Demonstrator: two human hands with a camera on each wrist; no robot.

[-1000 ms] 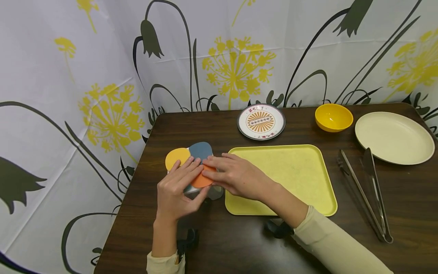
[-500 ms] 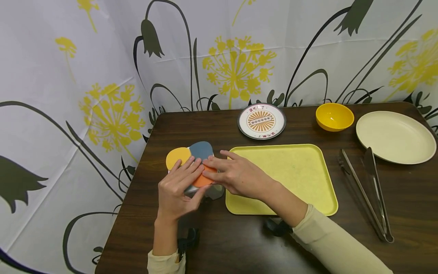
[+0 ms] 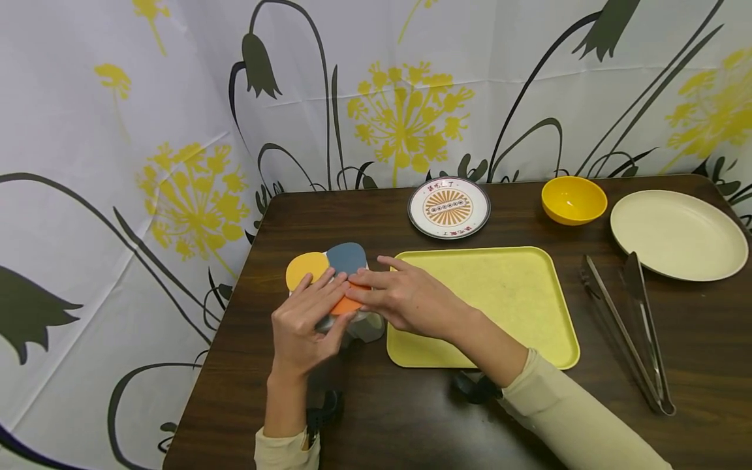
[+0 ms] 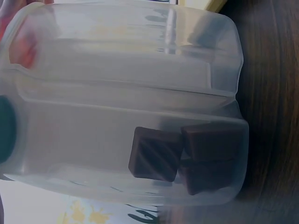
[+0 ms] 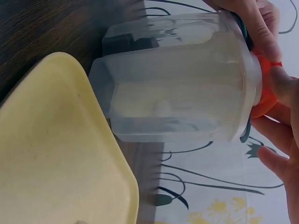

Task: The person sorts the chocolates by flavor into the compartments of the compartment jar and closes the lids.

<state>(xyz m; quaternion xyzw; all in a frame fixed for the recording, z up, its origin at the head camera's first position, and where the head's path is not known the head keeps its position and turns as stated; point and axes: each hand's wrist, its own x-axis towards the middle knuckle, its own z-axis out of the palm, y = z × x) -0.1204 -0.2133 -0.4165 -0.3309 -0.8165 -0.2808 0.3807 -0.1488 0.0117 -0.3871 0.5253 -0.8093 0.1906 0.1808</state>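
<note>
A clear plastic storage box (image 5: pixel 187 79) with several compartments stands upright at the table's left, capped by a yellow lid (image 3: pixel 307 270), a blue lid (image 3: pixel 346 258), an orange lid (image 3: pixel 346 305) and a teal lid (image 4: pixel 5 128). Through one wall show dark brown blocks (image 4: pixel 155 154), one with diagonal ridges. Fingers of my left hand (image 3: pixel 302 329) lie over the top, its thumb at the orange lid's near edge. My right hand (image 3: pixel 411 297) pinches the orange lid from the right. That lid looks tilted above the rim in the right wrist view. Fingers hide part of it.
A yellow tray (image 3: pixel 493 307) lies close to the box's right. Metal tongs (image 3: pixel 637 339) rest farther right. Toward the back stand a small printed plate (image 3: pixel 448 209), a yellow bowl (image 3: pixel 572 201) and a cream oval plate (image 3: pixel 678 235). A patterned cloth hangs behind the table.
Less of the orange lid shows between my hands, and its near edge appears raised. Both hands have stayed nearly in place, with the fingers shifting slightly.
</note>
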